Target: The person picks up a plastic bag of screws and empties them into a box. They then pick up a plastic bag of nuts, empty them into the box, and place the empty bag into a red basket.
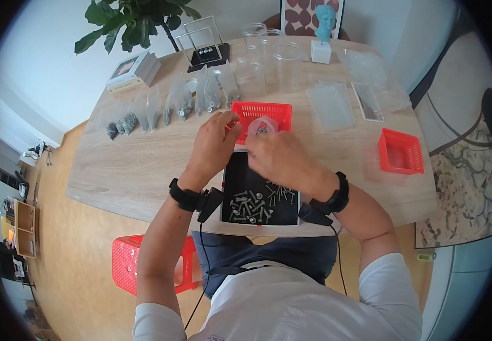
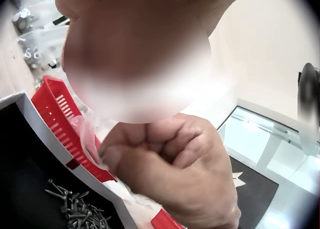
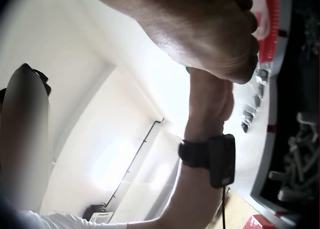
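A clear plastic bag (image 1: 263,124) with small metal pieces inside stands with its mouth spread in a red basket (image 1: 280,106). Over the bag's near rim is my right hand (image 1: 283,159), blurred, its fingers curled; I cannot tell whether they hold anything. In the left wrist view its thumb and fingertips lie right at the edge of the bag (image 2: 87,136). My left hand (image 1: 214,139) is at the basket's left side, fingers loosely bent, thumb apart from the index finger. Below both hands, a black-floored tray (image 1: 235,170) holds bolts (image 1: 250,206) and thinner screws (image 1: 280,192).
Several bags of hardware (image 1: 180,102) stand along the table's left rear. Clear jars (image 1: 287,65) are behind the basket. Flat plastic bags (image 1: 332,105) and another red basket (image 1: 400,150) are on the right. A red stool (image 1: 126,264) stands below the table's front edge.
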A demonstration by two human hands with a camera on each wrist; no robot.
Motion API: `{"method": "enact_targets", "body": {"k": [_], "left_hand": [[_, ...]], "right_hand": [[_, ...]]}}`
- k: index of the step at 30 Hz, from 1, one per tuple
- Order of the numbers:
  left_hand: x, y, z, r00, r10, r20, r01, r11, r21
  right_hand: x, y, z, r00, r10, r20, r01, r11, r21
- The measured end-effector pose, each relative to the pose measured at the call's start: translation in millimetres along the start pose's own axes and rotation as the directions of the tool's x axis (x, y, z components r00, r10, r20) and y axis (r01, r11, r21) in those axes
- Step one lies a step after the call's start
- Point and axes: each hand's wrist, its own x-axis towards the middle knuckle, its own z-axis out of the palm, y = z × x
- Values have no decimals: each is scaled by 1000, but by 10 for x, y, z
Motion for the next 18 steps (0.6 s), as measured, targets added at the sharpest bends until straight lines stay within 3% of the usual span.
{"method": "enact_targets", "body": {"k": [2,4,7,11,13,15,17,18], "left_hand": [[11,-82,46,1000,9,27,-8,1000,-12],[33,-109,86,972,-158,171,192,960,-205],[48,-90,149,941,-192,277,286,890,-354],[63,-35,243,945,-193,264,275,906,-322],[100,38,245,958,-160,240,213,953,-214],[148,72,275,962,-147,230,192,963,-190],[217,73,294,967,-130,220,168,972,-162],[257,50,314,951,-186,246,244,943,-229]], "right_hand": [[48,152,-38,999,30,-31,-30,1000,-2],[62,266,-68,996,57,-69,-57,998,0],[59,364,-69,996,68,-54,-67,998,18],[99,426,-77,987,78,-138,-69,995,68],[136,388,-160,981,101,-166,-85,991,102],[168,334,-260,945,273,-179,-235,950,207],[188,413,-282,940,280,-197,-238,948,211],[185,468,-294,934,289,-211,-245,946,212]]}}
